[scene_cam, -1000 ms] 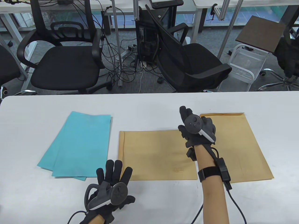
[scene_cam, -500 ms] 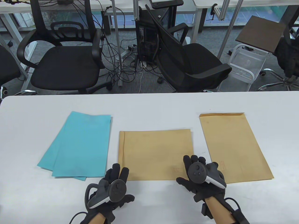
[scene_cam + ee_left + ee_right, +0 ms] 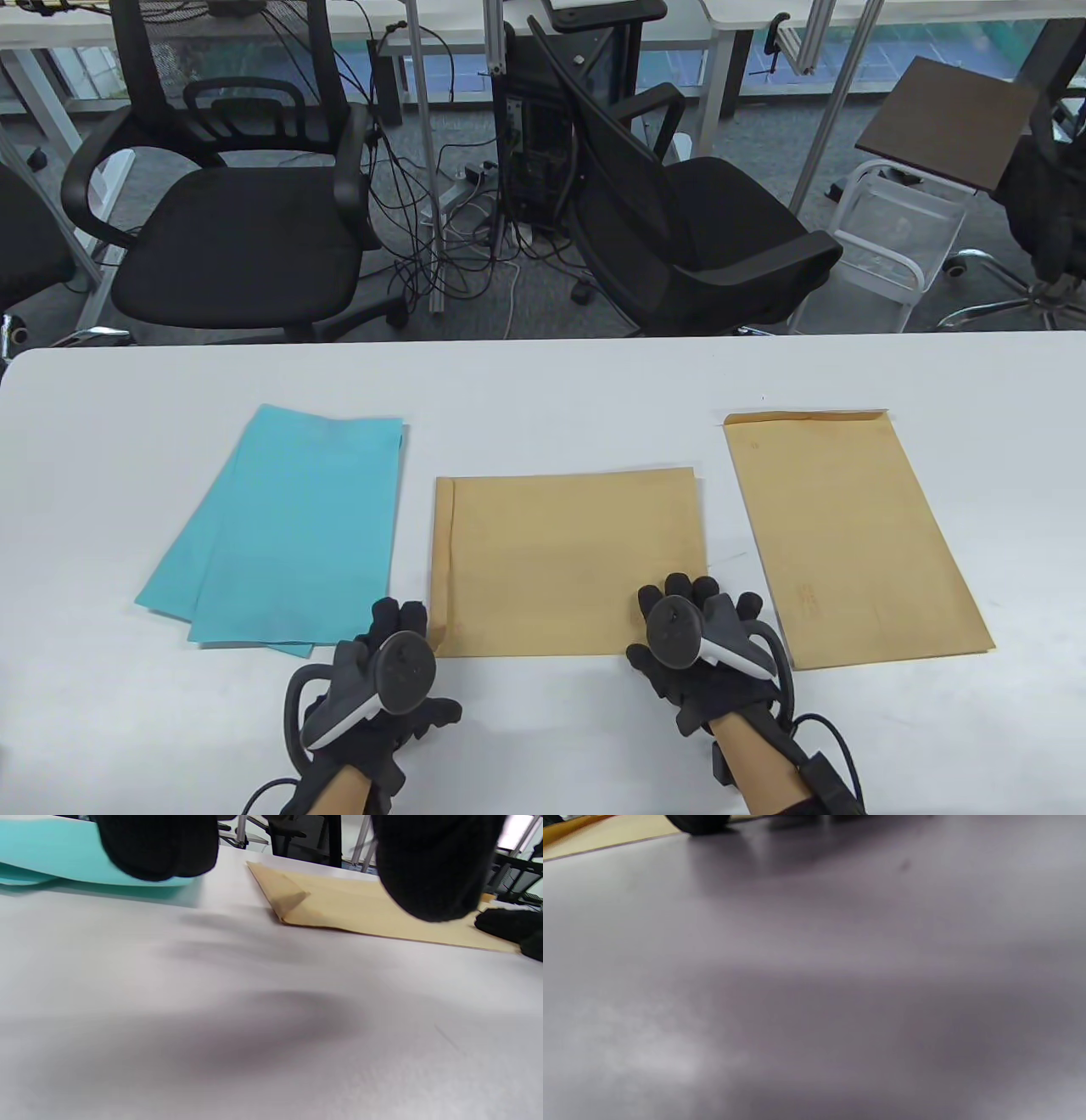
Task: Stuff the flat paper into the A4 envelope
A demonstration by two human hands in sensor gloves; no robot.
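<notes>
Both hands pulled back to table's near edge; right hand (image 3: 700, 658) touches middle envelope (image 3: 564, 560), left hand (image 3: 382, 679) released, readying.

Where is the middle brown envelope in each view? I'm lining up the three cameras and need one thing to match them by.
Table view: the middle envelope lies flat at centre, between the blue paper and a second envelope.
Left wrist view: upper centre to right, its near corner folded up.
Right wrist view: only a strip at the top left corner.
Shared landmark: the white table, under the envelope in every view.
</notes>
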